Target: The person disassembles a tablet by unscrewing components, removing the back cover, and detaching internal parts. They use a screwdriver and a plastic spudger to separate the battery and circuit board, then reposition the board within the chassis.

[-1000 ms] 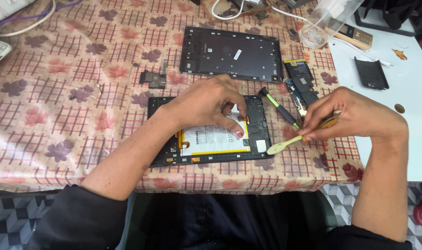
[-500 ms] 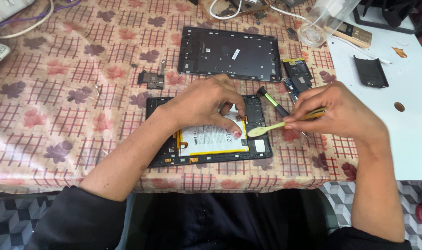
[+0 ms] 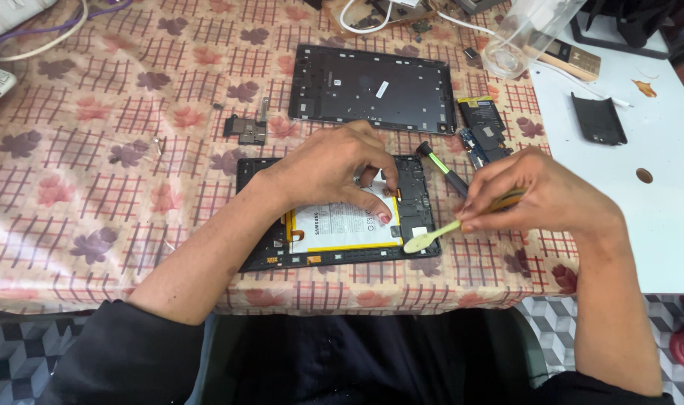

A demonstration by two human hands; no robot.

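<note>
An opened black tablet (image 3: 417,196) lies at the table's near edge with its white, yellow-edged battery (image 3: 342,226) exposed. My left hand (image 3: 331,166) rests on top of it, fingertips pressing on the battery's upper right part. My right hand (image 3: 544,193) grips a pale yellow-green brush (image 3: 430,236) by its handle. The brush head touches the tablet's lower right corner, beside the battery.
The tablet's dark back cover (image 3: 372,87) lies further back. A green-handled screwdriver (image 3: 443,169) and small circuit boards (image 3: 483,127) sit right of the tablet. A small black part (image 3: 246,129) lies to the left. A clear cup (image 3: 518,37) and black case (image 3: 597,118) stand at the right.
My right hand moved left and slightly up with the brush, then settled its head on the tablet's lower right corner. My left hand stayed on the battery.
</note>
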